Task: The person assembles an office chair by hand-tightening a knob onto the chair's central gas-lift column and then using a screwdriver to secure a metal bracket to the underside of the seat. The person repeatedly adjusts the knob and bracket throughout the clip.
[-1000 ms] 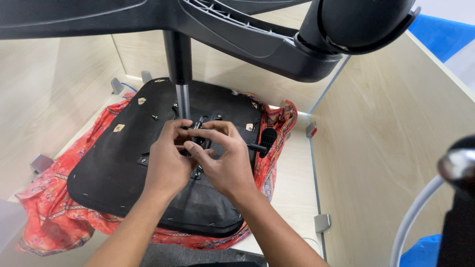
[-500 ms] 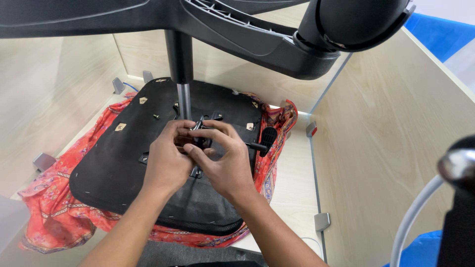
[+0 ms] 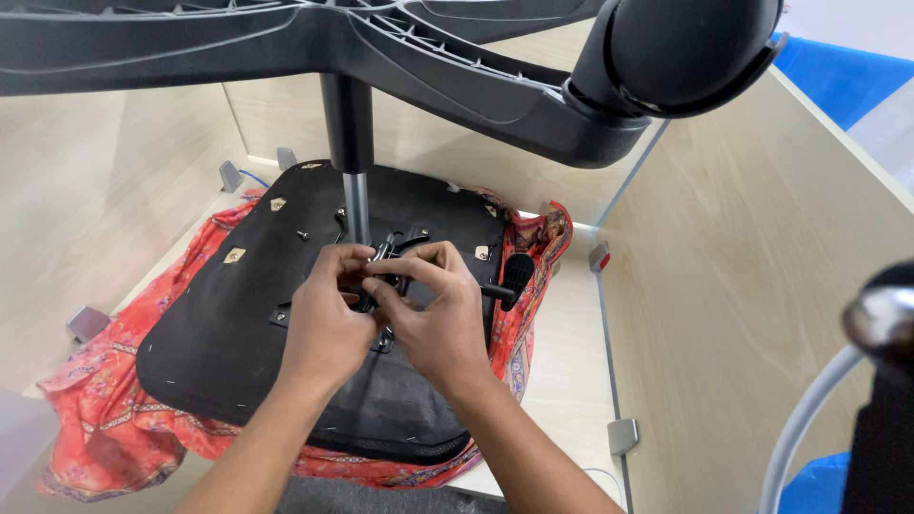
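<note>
An office chair lies upside down, its black seat underside [image 3: 219,314] facing up on a red patterned cloth [image 3: 105,428]. The chrome gas cylinder [image 3: 356,205] rises from the seat's middle to the black star base [image 3: 457,76] overhead. My left hand [image 3: 328,324] and my right hand [image 3: 433,314] meet over the black metal mechanism [image 3: 392,249] at the foot of the cylinder, fingers pinched on a small part there. What the fingertips hold is hidden. A black lever paddle [image 3: 517,271] sticks out to the right of my right hand.
Light wooden partition walls [image 3: 762,286] enclose the desk on three sides. A black caster wheel [image 3: 690,48] hangs at the top right. A chrome tube with a black knob [image 3: 881,328] stands at the far right edge. Metal brackets [image 3: 624,436] hold the partitions.
Both hands stay on the mechanism; the fingers have shifted slightly. The view has barely moved.
</note>
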